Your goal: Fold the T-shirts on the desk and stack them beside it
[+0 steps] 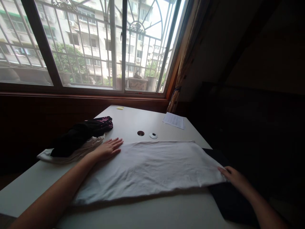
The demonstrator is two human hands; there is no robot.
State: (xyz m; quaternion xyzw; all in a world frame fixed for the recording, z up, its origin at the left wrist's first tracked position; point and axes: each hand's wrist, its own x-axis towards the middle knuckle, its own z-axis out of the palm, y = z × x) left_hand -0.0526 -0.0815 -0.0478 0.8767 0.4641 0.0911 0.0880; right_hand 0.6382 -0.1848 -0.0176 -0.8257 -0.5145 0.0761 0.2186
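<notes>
A white cloth garment (pixel 152 168) lies folded lengthwise across the white table, lightly wrinkled. My left hand (pixel 110 148) rests flat on its upper left part, palm down with the fingers stretched out. At the garment's right end, my right hand (pixel 227 173) pinches the corner between thumb and fingers. That end lies over a dark flat item (pixel 232 203) at the table's right edge. Left of my left hand is a pile of clothes, with a black garment with pink print (pixel 81 133) on top of a pale one (pixel 47 156).
Beyond the garment are a round hole (pixel 140 133) in the tabletop (pixel 133 121) and a white round cover (pixel 153 135). Papers (pixel 174 120) lie at the back right, and a yellow note (pixel 120 108) at the back left. A barred window (pixel 95 47) stands behind the table.
</notes>
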